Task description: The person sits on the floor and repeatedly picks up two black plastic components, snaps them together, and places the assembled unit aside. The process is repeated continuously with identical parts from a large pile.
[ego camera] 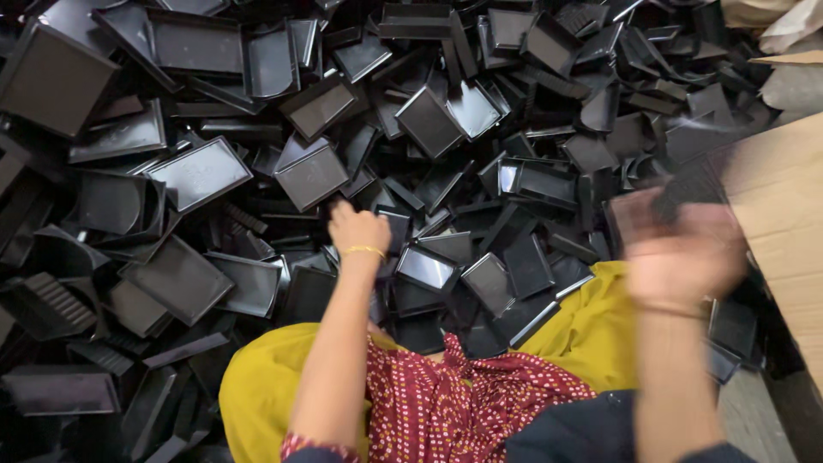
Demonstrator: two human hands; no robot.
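Head view: sorting step, judged. Left hand (358, 230) curls down into the pile of black plastic trays (197, 171), fingers closed around a tray edge near the pile's middle. Right hand (686, 253), blurred, grips a dark tray (686, 184) beside the cardboard box (776, 197). Next move calls for a firm lift clear.

Brown cardboard sheet (776, 206) leans in at right edge, over dark parts. Yellow cloth (591, 330) spreads low at centre (over person's lap), red dotted fabric (446, 403) lying on it. Crumpled pale paper (763, 17) at top right corner.
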